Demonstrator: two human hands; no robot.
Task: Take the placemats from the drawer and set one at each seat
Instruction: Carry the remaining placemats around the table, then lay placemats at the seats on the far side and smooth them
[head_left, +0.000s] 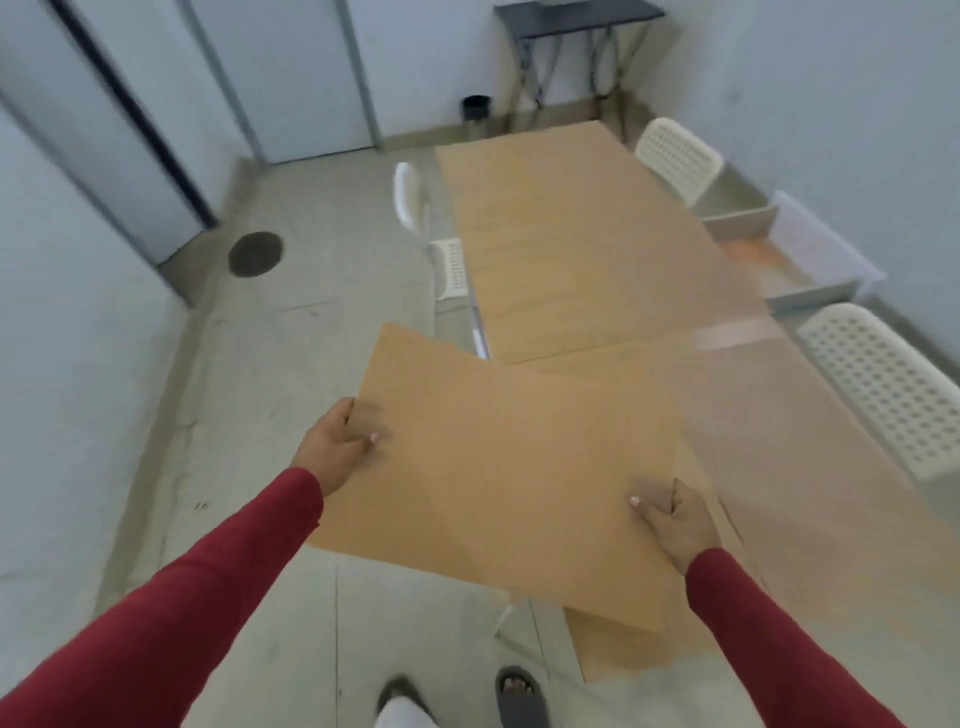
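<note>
Head view: both hands pinch a tan placemat (498, 467) held over the table (587, 239) corner. Left hand (337, 447) grasps its nine-o'clock edge, right hand (675, 525) its five-o'clock edge; the long axis runs between them. The tabletop stretches toward one o'clock.
</note>
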